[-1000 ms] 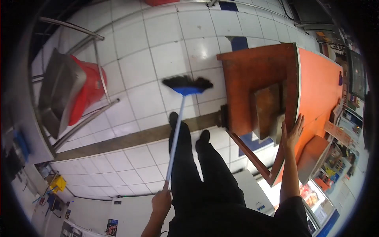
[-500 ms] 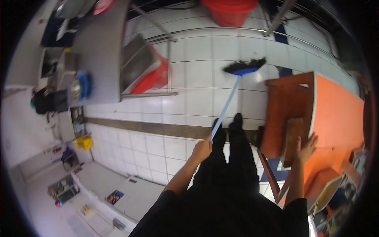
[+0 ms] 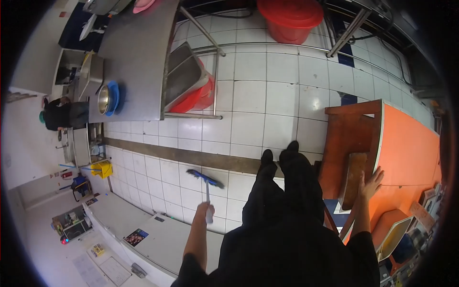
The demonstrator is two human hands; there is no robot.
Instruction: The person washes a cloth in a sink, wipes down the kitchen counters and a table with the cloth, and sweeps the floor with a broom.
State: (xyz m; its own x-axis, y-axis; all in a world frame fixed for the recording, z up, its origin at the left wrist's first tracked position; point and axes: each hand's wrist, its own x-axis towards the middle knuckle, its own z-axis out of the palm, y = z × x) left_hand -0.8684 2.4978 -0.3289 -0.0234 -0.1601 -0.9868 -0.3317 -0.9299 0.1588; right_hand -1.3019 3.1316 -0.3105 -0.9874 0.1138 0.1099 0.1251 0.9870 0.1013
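My left hand [image 3: 204, 211] is wrapped round the pale handle of a broom [image 3: 205, 179]. The broom's blue head with dark bristles is over the white tiled floor [image 3: 158, 187], left of my feet, and the handle looks foreshortened. My right hand [image 3: 371, 185] lies at the near edge of an orange-topped table [image 3: 406, 148], its fingers spread and gripping nothing. Just beside that hand is a brown wooden piece [image 3: 355, 179] on the table's side.
A steel table [image 3: 136, 62] stands at upper left, holding a metal bowl in a blue basin [image 3: 113, 98]. Red tubs [image 3: 289, 21] sit at the back. White counter units [image 3: 143, 229] line the lower left. Near a yellow bucket [image 3: 101, 169], another person [image 3: 60, 115] stands farther off.
My left hand has swung the broom from the floor ahead of my feet round to the left and nearer. My right hand stays at the orange table's edge.
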